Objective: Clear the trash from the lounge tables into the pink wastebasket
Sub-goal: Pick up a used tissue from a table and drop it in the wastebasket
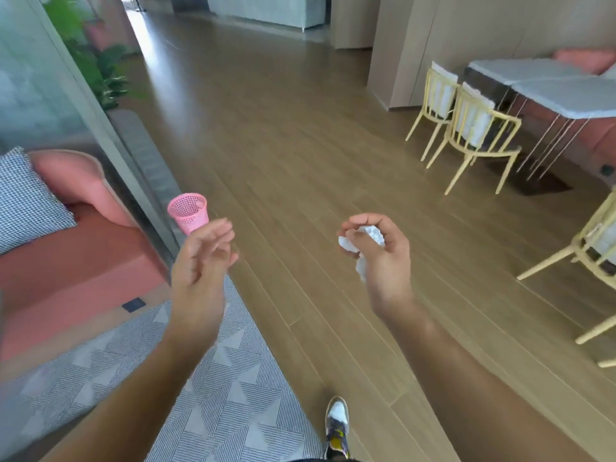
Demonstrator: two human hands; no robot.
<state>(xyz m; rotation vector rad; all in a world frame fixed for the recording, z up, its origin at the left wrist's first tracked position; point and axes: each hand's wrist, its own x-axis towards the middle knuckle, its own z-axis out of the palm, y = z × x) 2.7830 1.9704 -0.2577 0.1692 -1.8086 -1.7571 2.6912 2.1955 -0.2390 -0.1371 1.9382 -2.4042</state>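
The pink mesh wastebasket (188,211) stands on the wooden floor beside a glass partition, just beyond my left hand. My left hand (201,261) is raised in front of it with its fingers straight and holds nothing. My right hand (383,253) is held up over the floor at the centre right and grips crumpled white paper (365,241), which sticks out between the fingers and below the palm. The basket's lower edge is hidden by my left fingers.
A pink sofa (66,255) with a checked cushion (23,198) is at the left behind the glass partition (100,128). A patterned grey rug (216,378) lies below. Yellow chairs (473,135) and white tables (550,88) stand at the right. My shoe (337,428) is on the floor.
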